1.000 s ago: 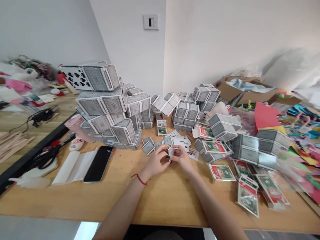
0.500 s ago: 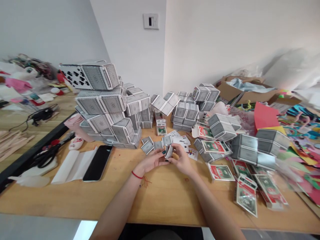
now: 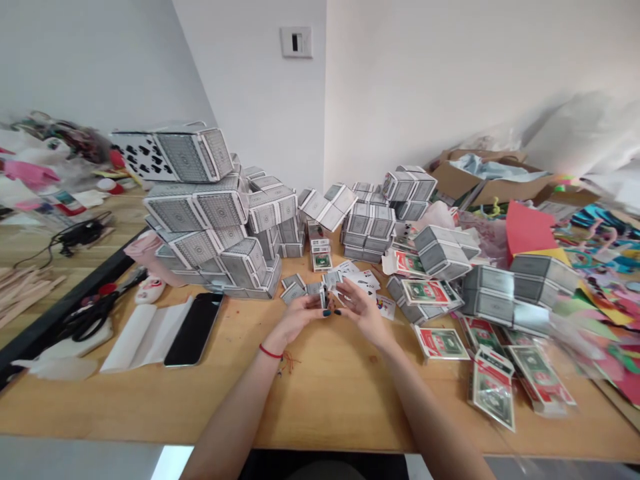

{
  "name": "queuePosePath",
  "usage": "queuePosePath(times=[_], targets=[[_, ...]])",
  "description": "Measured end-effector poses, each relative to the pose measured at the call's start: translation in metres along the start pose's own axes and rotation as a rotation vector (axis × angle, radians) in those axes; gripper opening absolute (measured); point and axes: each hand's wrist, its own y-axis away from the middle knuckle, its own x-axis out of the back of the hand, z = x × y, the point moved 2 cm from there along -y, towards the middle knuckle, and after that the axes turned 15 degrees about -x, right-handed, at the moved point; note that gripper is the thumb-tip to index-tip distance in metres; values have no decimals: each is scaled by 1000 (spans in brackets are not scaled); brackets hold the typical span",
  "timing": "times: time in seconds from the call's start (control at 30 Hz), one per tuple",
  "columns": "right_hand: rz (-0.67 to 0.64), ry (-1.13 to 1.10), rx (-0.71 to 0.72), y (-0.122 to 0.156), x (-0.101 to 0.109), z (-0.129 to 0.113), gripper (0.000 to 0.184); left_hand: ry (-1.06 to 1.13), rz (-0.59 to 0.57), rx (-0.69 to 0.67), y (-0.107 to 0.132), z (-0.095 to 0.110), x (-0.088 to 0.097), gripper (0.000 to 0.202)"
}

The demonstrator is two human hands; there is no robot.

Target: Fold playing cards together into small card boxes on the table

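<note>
Near the middle of the wooden table [image 3: 340,400], my left hand [image 3: 300,319] pinches a small folded playing card [image 3: 323,297] between thumb and fingers. Just to its right, my right hand [image 3: 364,312] has thumb and fingers apart, close to the card and with nothing visible between them. Behind the hands lie several grey-backed folded cards [image 3: 292,288] and a fan of face-up playing cards [image 3: 364,283]. My fingers hide part of the held card.
A tall stack of grey card blocks [image 3: 195,213] stands left, with lower card blocks [image 3: 371,223] behind. Red and green card boxes [image 3: 443,343] lie right. A black phone [image 3: 194,330], white paper roll [image 3: 133,333] and black scissors [image 3: 90,317] are left. Coloured craft scraps [image 3: 600,293] cover the far right.
The folded card has shifted left with my left hand. My right hand has come off it, and its fingers have spread. The view has turned slightly.
</note>
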Motion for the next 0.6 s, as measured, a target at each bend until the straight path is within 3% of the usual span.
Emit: queuePosePath(times=[0.1, 0.27, 0.6], targets=[[26, -32, -49, 1, 2, -4, 65, -61, 65, -64, -2, -5, 4, 57], [52, 75, -87, 3, 3, -8, 57, -165, 40, -84, -1, -14, 1, 70], [-122, 18, -129, 5, -1, -5, 56, -296, -58, -185, 2, -11, -6, 60]])
